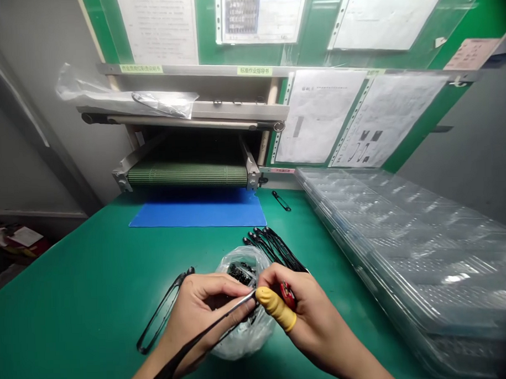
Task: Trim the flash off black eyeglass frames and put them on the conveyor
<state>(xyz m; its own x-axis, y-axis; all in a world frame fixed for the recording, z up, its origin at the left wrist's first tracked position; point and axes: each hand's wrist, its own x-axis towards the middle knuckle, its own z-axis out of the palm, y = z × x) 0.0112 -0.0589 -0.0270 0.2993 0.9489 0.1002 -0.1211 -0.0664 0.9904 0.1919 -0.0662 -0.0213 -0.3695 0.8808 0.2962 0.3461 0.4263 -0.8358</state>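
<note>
Between the thumb and fingers of my left hand (207,307) is a long thin black strap (200,336), which trails down over the wrist. At its upper end, my right hand (300,304) pinches with thumb and forefinger; the exact tip is hidden. A yellow finger cot (276,307) covers the right thumb. Tucked in the right palm is a small red tool (287,295), mostly hidden by the fingers. Below and behind both hands stands a clear plastic bag (242,347) holding small black parts (241,271). A looped black strap (148,331) lies left of my left hand.
Several black straps (275,245) lie beyond my right hand, with a single one (281,201) farther back. Stacked clear plastic trays (363,252) fill the right side. A blue sheet (199,210) lies before a green conveyor belt (186,175). Papers (317,115) hang behind.
</note>
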